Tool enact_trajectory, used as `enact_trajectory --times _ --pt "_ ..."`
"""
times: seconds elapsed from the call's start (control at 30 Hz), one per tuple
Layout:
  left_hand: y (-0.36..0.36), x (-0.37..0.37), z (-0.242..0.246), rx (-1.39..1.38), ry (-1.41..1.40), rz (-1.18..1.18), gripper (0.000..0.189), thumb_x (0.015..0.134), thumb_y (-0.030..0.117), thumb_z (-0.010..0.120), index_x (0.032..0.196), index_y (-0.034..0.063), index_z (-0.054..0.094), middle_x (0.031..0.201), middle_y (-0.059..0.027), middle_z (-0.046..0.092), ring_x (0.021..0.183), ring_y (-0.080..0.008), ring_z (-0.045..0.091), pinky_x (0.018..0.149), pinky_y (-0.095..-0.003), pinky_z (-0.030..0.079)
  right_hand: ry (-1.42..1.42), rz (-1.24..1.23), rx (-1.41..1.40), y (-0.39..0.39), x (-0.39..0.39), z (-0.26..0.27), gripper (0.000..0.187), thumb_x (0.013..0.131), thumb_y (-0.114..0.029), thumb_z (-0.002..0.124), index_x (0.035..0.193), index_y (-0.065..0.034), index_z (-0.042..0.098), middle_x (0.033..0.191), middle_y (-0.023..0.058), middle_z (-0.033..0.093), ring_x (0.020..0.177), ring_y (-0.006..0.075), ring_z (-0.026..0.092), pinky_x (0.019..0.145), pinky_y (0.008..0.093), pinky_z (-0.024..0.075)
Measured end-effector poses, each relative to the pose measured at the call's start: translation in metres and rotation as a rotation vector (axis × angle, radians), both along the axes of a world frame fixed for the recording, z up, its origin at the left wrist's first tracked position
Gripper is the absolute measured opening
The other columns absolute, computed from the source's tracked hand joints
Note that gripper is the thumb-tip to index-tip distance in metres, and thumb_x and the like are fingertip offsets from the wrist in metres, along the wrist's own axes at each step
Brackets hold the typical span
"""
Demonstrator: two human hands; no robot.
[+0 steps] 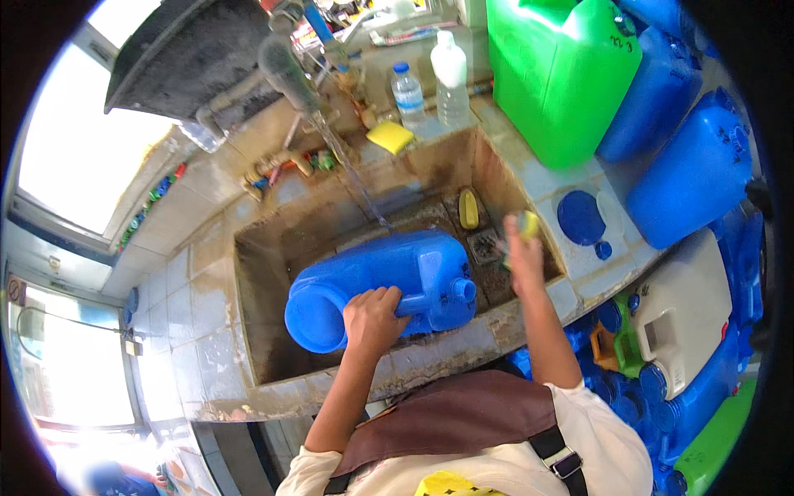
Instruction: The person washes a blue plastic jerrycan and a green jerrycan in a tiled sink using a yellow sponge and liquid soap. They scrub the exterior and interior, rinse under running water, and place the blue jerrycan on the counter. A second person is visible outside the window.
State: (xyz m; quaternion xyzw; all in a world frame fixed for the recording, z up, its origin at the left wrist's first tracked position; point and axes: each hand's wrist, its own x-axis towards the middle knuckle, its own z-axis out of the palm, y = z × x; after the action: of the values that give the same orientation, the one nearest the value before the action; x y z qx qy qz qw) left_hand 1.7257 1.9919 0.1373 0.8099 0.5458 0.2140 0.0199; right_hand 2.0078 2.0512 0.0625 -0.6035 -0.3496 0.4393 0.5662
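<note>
My left hand (375,319) is closed around the handle of a blue plastic water jug (384,260). The jug lies tilted on its side across a tiled sink (267,328), its wide round mouth to the left and its small uncapped spout to the right. Over the sink's right side, my right hand (527,257) is blurred and grips a yellow-and-green sponge (529,224), apart from the jug. From a pipe spout (285,68) a stream of water (350,167) falls just behind the jug. A yellow oblong object (468,209) rests on the sink floor near a square drain (484,246).
A yellow sponge (389,137) and two plastic bottles (407,96) stand along the back ledge. A large blue lid (580,217) and a small blue cap (602,250) lie on the right ledge. Green (558,80), blue (688,173) and whitish jugs (685,310) crowd the right. A person (118,477) is at lower left.
</note>
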Motion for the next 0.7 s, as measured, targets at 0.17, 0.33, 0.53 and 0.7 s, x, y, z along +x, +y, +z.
enact_trajectory --times 0.17,0.33,0.53,0.7 --pt "-0.024 -0.01 -0.01 0.116 -0.064 0.013 0.022 0.062 0.018 0.081 0.07 0.0112 0.063 0.062 -0.0061 0.058 0.057 -0.0264 0.059 0.053 -0.0385 0.046 -0.613 0.969 0.556 0.025 -0.068 0.044 0.039 0.098 -0.029 0.053 0.129 -0.0074 0.06 0.139 0.0146 0.053 0.128 0.0312 0.05 0.109 0.038 0.0376" --pt "-0.023 -0.017 -0.008 0.095 -0.108 -0.033 0.022 0.062 0.017 0.082 0.068 0.0119 0.062 0.058 -0.0048 0.054 0.053 -0.0243 0.056 0.05 -0.0365 0.042 -0.431 1.396 0.055 0.109 -0.116 0.045 0.044 0.098 -0.038 0.053 0.126 -0.0062 0.062 0.125 0.0099 0.066 0.114 0.019 0.061 0.101 0.0321 0.0444" --pt "0.007 -0.029 -0.01 0.225 -0.095 -0.109 0.021 0.068 0.019 0.079 0.064 0.013 0.059 0.056 -0.0023 0.05 0.051 -0.0212 0.052 0.048 -0.0354 0.039 -0.536 1.417 0.248 0.101 -0.117 0.029 0.039 0.096 -0.036 0.057 0.125 -0.0114 0.065 0.127 0.0118 0.064 0.119 0.0226 0.059 0.103 0.0352 0.0431" --pt "0.042 -0.033 0.009 0.188 -0.063 -0.258 0.024 0.07 0.022 0.077 0.065 0.0143 0.054 0.059 -0.0019 0.05 0.055 -0.021 0.054 0.052 -0.0358 0.041 -0.475 1.539 -0.225 0.144 -0.137 0.016 0.039 0.1 -0.027 0.05 0.135 -0.011 0.057 0.14 0.0131 0.054 0.126 0.0236 0.053 0.107 0.0362 0.0391"
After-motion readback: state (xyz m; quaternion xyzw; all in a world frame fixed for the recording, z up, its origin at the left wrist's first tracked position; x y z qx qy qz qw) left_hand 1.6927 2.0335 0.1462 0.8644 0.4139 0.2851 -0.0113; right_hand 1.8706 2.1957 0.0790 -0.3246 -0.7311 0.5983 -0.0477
